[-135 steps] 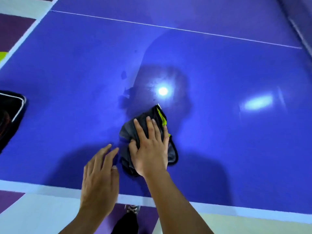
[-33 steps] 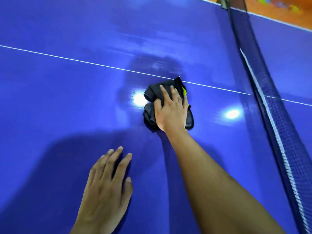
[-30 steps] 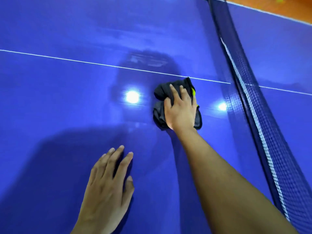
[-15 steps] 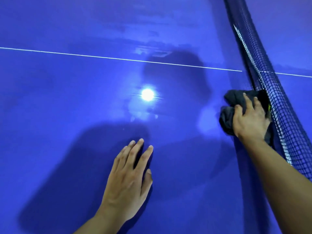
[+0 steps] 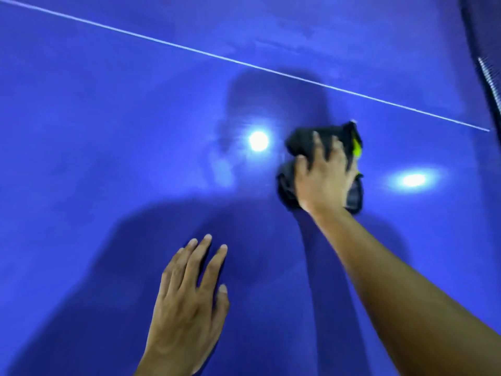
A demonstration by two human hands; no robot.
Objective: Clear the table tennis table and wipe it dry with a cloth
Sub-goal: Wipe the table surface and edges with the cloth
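Nearest, bottom centre: left hand [image 5: 187, 308] lies palm down on the blue surface [image 5: 81, 172], fingers straight & a bit spread, holding nothing. Looks like a brace while the person leans in. Right of it the bare right forearm runs up from the bottom-right corner to the right hand [image 5: 322, 177], mid-distance, right of centre. That hand is spread flat on top of the cloth [image 5: 298, 141], fingers splayed & pressing it down, not wrapped round it as far as the blur lets me see. Cloth sits bunched under the palm, on the surface, near side of the white line [image 5: 244, 62] & well short of the net [image 5: 489, 77] at the far right edge.

Cloth: dark grey/black, crumpled into a wad, soft folds, w/ a neon-yellow strip on its right side; edges motion-blurred.

Progress, my read: clearing seems done for this stretch, since only hands & cloth sit on it. Wiping is mid-way. Pale streaky patches show left of the cloth round the glare spot [image 5: 258, 141] & farther off beyond the line, prob. film or damp left to go over; can't tell wet from dry for sure. Rest of the surface isn't in view, so no call on that.
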